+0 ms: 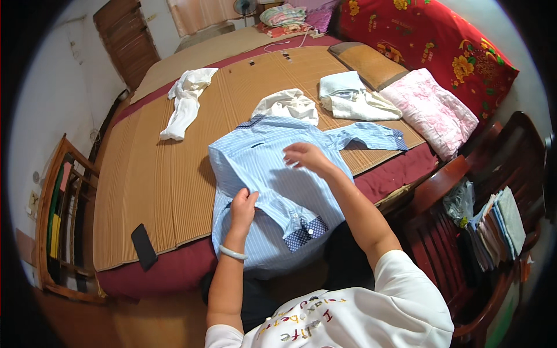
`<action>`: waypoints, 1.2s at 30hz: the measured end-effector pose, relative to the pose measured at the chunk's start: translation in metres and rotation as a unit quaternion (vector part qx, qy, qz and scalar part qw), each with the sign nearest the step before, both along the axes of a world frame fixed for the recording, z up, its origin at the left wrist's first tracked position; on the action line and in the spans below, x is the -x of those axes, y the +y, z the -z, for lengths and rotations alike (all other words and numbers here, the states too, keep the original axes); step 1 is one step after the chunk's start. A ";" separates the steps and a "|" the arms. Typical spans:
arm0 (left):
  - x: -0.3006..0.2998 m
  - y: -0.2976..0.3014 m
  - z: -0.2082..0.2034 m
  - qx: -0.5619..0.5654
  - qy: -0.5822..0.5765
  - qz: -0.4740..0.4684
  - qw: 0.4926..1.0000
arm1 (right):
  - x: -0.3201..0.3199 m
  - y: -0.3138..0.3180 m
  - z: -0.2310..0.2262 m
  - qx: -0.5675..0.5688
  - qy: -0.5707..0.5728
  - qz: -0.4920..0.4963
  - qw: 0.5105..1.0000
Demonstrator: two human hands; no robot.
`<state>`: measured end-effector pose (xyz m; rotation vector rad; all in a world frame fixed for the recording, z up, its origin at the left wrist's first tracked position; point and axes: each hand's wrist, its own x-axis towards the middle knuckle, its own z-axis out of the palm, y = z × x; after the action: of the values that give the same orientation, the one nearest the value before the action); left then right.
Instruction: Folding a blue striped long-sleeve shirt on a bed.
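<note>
A light blue striped long-sleeved shirt [272, 153] lies spread over the near edge of the bed, its lower part hanging over the side. One sleeve is folded across the body, with its dark patterned cuff [306, 234] toward me; the other sleeve reaches out to the right. My left hand [243, 209] pinches the folded sleeve, fingers closed on the cloth. Above the middle of the shirt, my right hand [306, 158] hovers with its fingers apart, holding nothing. Just beyond the collar sits a crumpled cream garment [285, 105].
White clothing [188, 104] lies on the bamboo mat [139, 180] at left, a black phone [144, 246] near the edge. Folded clothes [354, 95], a pink floral cloth [429, 110] and a brown pillow [371, 66] lie right. A wooden chair [435, 249] holding folded cloths stands close by.
</note>
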<state>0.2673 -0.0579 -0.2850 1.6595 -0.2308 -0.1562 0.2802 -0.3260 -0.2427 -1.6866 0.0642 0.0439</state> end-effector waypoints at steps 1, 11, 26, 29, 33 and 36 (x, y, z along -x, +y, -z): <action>-0.001 -0.002 0.002 0.026 0.000 0.014 1.000 | -0.007 -0.024 0.008 0.005 -0.022 0.082 0.996; -0.003 0.011 0.013 0.052 0.035 0.031 0.998 | -0.001 -0.242 0.015 0.613 0.048 0.331 0.715; 0.002 0.007 0.003 0.124 0.085 0.032 0.988 | 0.047 -0.196 -0.109 0.586 -0.409 0.298 0.632; 0.000 0.008 0.007 0.121 0.068 0.039 0.990 | 0.124 -0.116 -0.129 0.611 -0.484 0.227 0.584; -0.004 0.005 0.006 0.108 0.061 0.045 0.991 | 0.194 -0.044 -0.084 0.630 -0.399 -0.001 0.666; -0.001 0.001 0.000 0.134 0.080 0.052 0.986 | 0.206 -0.034 -0.047 0.555 -0.273 -0.132 0.774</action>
<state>0.2679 -0.0570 -0.2845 1.3598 -0.2076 -0.3216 0.0746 -0.3600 -0.1960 -2.8185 -0.7280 -0.3434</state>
